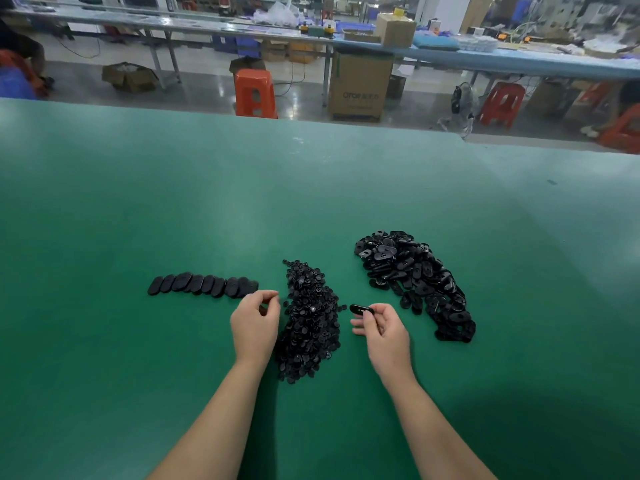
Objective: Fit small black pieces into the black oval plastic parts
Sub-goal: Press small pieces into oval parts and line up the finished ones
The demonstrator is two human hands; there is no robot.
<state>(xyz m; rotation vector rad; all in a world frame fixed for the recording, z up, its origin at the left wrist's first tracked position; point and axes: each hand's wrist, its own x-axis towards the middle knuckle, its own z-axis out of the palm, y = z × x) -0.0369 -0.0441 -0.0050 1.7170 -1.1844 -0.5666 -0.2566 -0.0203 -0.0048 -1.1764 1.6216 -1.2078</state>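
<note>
A heap of small black pieces [310, 317] lies on the green table between my hands. To the right sits a larger heap of black oval plastic parts [415, 275]. A row of several oval parts [202, 285] lies flat at the left. My right hand [382, 332] pinches one black oval part [362, 310] just right of the small-piece heap. My left hand [256, 322] hovers at the heap's left edge with fingers curled; something small and dark shows under its fingertips, too small to tell clearly.
The green table [173, 202] stretches wide around the heaps, its far edge at the back. Beyond it are orange stools [255, 93], cardboard boxes [360, 86] and a long workbench [485, 57] with clutter.
</note>
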